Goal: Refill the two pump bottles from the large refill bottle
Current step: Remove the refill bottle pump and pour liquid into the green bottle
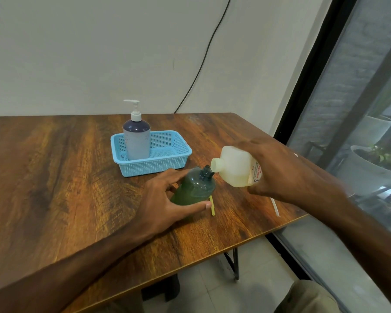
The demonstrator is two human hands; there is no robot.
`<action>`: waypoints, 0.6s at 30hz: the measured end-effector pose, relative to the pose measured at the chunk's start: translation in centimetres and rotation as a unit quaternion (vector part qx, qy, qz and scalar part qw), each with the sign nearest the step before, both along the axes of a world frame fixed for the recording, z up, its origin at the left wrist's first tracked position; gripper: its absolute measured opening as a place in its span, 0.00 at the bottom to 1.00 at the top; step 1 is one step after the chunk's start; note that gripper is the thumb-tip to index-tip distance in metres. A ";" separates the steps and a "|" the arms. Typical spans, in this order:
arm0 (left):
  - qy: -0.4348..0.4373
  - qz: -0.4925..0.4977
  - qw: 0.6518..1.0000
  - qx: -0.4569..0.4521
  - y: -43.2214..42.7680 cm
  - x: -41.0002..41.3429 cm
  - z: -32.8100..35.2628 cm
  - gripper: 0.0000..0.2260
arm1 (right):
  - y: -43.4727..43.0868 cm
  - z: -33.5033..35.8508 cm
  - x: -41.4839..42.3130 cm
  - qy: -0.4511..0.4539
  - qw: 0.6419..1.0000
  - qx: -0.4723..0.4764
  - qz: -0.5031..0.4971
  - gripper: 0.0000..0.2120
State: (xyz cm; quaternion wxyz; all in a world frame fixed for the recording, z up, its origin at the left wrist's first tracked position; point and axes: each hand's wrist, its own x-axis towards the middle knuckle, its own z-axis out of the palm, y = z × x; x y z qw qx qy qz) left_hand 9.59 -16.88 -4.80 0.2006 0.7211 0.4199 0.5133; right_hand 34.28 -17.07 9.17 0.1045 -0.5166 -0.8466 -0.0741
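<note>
Steadying the green bottle (195,188) with wrapped left-hand fingers (196,205), the right hand (273,168) grips the refill bottle (235,166) tilted, spout at its neck for pouring.

The table (54,177) is brown wood grain with dark streaks. Toward its far edge stands a light-blue perforated basket (167,164) holding a pump bottle (136,138) with a dark navy shoulder, pale grey-blue label and white pump. Nearer the right edge, the open bottle (195,186) is translucent dark green, its liquid brighter green. The refill bottle (235,166) is milky cream, its label printed red. A yellow tube (212,207) lies beside the green bottle.
</note>
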 end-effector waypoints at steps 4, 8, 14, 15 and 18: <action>0.002 0.000 1.000 -0.002 0.0 0.0 0.0 0.37 | 0.0 0.0 -0.1 0.000 1.000 0.003 0.005 0.43; 0.002 0.000 1.000 0.003 0.0 0.0 0.1 0.36 | -0.1 0.0 -0.1 0.004 1.000 0.005 0.005 0.44; -0.002 0.000 1.000 0.003 0.0 0.0 0.1 0.35 | 0.0 0.1 -0.2 -0.004 1.000 0.005 -0.001 0.45; -0.002 0.001 1.000 0.002 0.0 0.0 0.1 0.35 | 0.0 0.2 -0.2 -0.006 1.000 0.004 -0.002 0.45; 0.000 0.001 1.000 0.001 0.0 0.0 0.1 0.35 | 0.0 0.2 -0.3 -0.007 1.000 0.002 -0.003 0.45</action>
